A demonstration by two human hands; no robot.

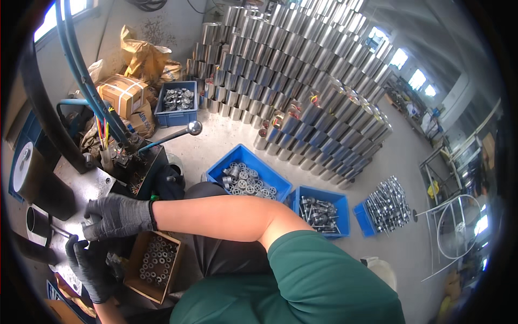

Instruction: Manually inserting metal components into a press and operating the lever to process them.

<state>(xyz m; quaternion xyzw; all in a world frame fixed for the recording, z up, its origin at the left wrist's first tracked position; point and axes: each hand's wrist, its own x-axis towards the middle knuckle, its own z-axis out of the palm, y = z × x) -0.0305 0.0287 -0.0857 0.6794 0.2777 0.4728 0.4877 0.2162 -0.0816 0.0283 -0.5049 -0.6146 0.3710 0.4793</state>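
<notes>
My right hand (118, 217), in a dark grey knit glove, reaches across to the far left over a metal work surface (89, 190). Its fingers are curled together, and a small pale piece barely shows between them. Just below it, my left hand (90, 270), gloved in black, has its fingers stretched up and slightly apart. A thin metal rod (59, 231) ends close to the left fingertips; whether they touch is unclear. Beside the hands sits a shallow wooden box (171, 270) of small round metal rings (156, 260).
A black press-like machine with a ball-ended lever (194, 128) stands ahead of my hands. Blue bins hold wheel-shaped metal parts (251, 181), shafted parts (318, 213) and other castings (178, 99). Steel cylinders (302, 70) are stacked high behind. A carton (123, 94) stands near the wall.
</notes>
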